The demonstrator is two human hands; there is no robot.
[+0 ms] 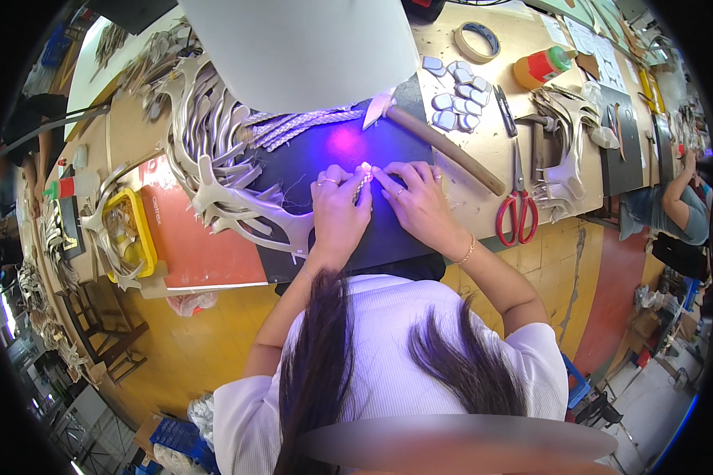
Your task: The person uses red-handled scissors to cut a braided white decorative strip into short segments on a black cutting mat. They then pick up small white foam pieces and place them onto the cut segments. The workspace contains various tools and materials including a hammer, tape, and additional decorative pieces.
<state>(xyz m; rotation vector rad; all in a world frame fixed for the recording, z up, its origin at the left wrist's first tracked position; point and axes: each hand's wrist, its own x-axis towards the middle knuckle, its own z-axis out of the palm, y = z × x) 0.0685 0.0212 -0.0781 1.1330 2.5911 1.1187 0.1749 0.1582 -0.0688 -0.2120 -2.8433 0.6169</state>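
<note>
My left hand [337, 207] and my right hand [417, 198] meet over a dark mat [309, 158] lit by violet light. Between their fingertips they pinch a thin braided silver strap [362, 185]. Both hands rest on the mat, fingers curled around the strap. Several more braided straps [293, 125] lie at the mat's far edge, under a large white lamp shade [301, 47].
A pile of pale cut strap pieces [214, 158] lies left of the mat beside a yellow tray [131, 233]. A hammer [444, 146], red scissors [517, 210], grey pads [455, 99], a tape roll [477, 39] and a glue bottle [540, 66] lie to the right. Another person [673, 202] sits far right.
</note>
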